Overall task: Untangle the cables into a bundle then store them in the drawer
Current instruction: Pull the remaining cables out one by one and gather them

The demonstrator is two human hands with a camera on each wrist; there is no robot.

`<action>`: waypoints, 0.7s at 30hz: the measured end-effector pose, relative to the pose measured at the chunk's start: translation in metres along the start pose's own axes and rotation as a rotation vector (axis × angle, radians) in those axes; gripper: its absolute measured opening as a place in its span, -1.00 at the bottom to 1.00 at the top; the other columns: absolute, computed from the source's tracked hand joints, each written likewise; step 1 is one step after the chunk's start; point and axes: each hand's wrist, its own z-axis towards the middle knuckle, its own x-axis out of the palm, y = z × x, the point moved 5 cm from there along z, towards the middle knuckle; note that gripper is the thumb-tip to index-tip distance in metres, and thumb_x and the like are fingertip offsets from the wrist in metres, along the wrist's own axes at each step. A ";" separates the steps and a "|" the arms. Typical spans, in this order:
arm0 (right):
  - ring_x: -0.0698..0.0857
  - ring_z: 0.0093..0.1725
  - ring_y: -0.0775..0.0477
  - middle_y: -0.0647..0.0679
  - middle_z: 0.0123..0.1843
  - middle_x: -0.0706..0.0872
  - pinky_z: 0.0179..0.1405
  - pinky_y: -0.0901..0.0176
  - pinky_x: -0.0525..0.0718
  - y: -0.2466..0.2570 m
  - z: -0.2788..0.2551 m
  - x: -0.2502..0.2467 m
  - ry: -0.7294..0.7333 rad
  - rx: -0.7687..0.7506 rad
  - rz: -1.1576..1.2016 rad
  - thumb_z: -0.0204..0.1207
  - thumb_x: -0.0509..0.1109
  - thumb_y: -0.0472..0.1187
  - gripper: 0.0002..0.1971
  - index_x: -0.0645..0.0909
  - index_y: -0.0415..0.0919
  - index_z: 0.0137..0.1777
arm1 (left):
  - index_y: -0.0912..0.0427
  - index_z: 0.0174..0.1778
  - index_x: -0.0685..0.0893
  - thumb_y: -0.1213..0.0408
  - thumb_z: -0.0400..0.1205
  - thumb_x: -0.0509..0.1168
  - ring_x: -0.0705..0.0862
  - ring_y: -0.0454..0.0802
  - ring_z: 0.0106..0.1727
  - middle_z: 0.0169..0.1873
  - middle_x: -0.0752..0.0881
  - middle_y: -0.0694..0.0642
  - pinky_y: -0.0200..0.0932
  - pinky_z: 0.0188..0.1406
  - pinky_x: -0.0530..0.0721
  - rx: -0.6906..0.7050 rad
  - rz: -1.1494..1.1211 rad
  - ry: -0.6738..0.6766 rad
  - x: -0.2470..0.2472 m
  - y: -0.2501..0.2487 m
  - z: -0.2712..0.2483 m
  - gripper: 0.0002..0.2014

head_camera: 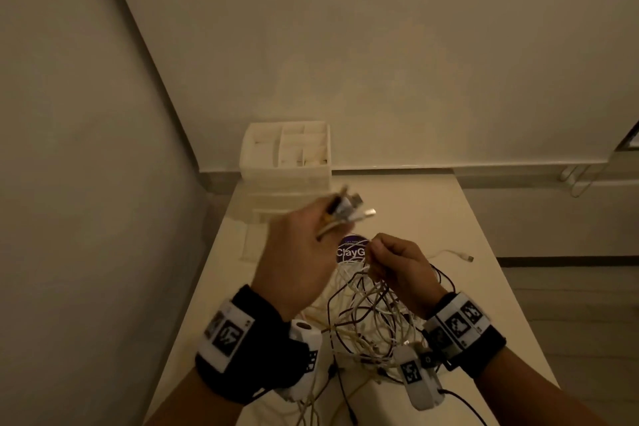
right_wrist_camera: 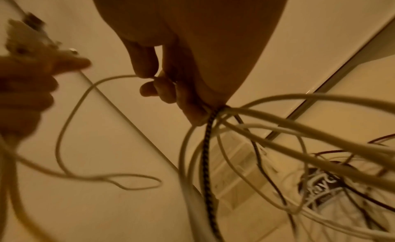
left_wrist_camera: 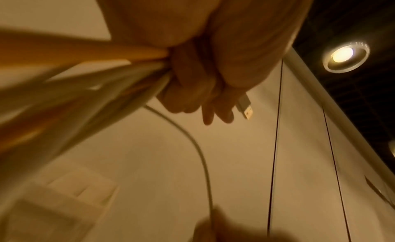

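Observation:
A tangle of white and dark cables (head_camera: 366, 315) hangs between my hands above the white table (head_camera: 432, 218). My left hand (head_camera: 304, 252) is raised and grips several cable ends, with USB plugs (head_camera: 349, 209) sticking out past the fingers. In the left wrist view the fingers (left_wrist_camera: 192, 93) curl round the cords and one USB plug (left_wrist_camera: 245, 108) shows. My right hand (head_camera: 397, 270) grips a bunch of cable loops, and its thumb and forefinger pinch one thin white cable (right_wrist_camera: 89, 91). A white drawer organizer (head_camera: 287, 156) stands at the table's far edge, its lower drawer (head_camera: 273, 207) pulled out.
A purple round sticker or lid (head_camera: 351, 251) lies on the table under the cables. One loose white cable end (head_camera: 453, 254) lies to the right. Walls close in on the left and behind the table. The table's right half is bare.

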 end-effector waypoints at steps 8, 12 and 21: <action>0.43 -0.44 -0.02 -0.04 -0.42 0.54 -0.38 0.19 0.41 0.015 0.002 0.001 0.113 -0.044 -0.049 0.59 0.24 -0.24 -0.75 0.59 -0.24 -0.31 | 0.07 -0.03 0.74 0.22 0.64 0.36 0.62 -0.21 -0.35 -0.41 0.68 -0.13 -0.38 -0.43 0.49 0.054 0.034 -0.084 0.020 0.011 0.004 -0.93; 0.54 -0.41 0.02 -0.05 -0.42 0.58 -0.33 0.24 0.52 -0.014 -0.008 0.000 0.076 -0.053 -0.341 0.70 0.17 -0.18 -0.69 0.57 -0.26 -0.25 | -0.09 0.15 0.67 0.15 0.65 0.31 0.65 -0.32 -0.25 -0.26 0.67 -0.31 -0.31 -0.23 0.65 0.069 -0.139 -0.320 -0.014 -0.005 0.025 -0.83; 0.51 -0.44 0.19 0.09 -0.45 0.55 -0.35 0.36 0.50 -0.040 -0.004 -0.002 0.152 -0.063 -0.723 0.72 0.18 -0.23 -0.70 0.48 0.04 -0.26 | 0.23 0.16 0.70 0.21 0.66 0.33 0.73 -0.22 -0.15 -0.15 0.72 -0.17 -0.47 -0.20 0.56 0.043 -0.201 -0.607 -0.060 0.002 0.030 -0.77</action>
